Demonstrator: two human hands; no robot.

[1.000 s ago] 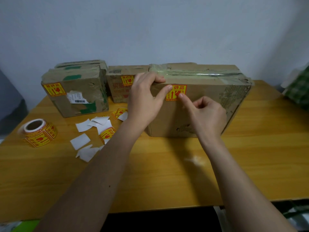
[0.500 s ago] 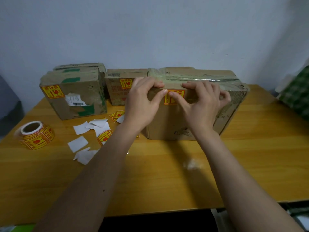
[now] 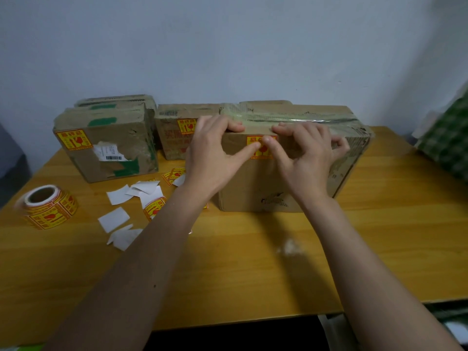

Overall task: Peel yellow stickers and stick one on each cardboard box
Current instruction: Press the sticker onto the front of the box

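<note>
Presently the left hand [image 3: 215, 158] and right hand [image 3: 307, 158] each hook their fingers over the top edge of the large taped brown cardboard box [image 3: 291, 178], thumbs pressing the square yellow-and-red sticker [image 3: 260, 148] onto its front face near the upper edge. Likely risk: uneven thumb pressure leaves a corner lifted or creased. Two smaller boxes to the left already carry stickers.

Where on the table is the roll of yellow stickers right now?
In the head view, the sticker roll sits on the wooden table at the far left, in front of the leftmost cardboard box and left of the white backing scraps.
</note>
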